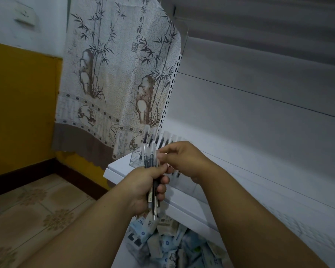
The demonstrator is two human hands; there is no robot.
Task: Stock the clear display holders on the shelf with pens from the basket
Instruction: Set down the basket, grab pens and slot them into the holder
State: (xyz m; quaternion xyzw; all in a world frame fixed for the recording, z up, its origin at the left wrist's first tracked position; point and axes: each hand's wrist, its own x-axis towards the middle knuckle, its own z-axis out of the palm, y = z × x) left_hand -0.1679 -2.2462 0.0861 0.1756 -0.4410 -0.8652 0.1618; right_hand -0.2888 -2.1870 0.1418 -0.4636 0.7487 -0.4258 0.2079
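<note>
Head view: the clear display holder is mostly hidden behind the pens, and the row further back is blurred. Left hand grips a pen bundle upright, fingers curled tight. Right hand pinches a pen top w/ thumb & forefinger, just right of the bundle. Packets below the wrists, hard to make out.

Bamboo-print curtain; yellow wall with dark skirting; patterned floor tiles; dim light.

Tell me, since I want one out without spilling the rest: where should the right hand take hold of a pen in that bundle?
By its free upper end, from the right: the bundle of pens stands upright, the left hand wraps its lower half, and the right hand is there.
</note>
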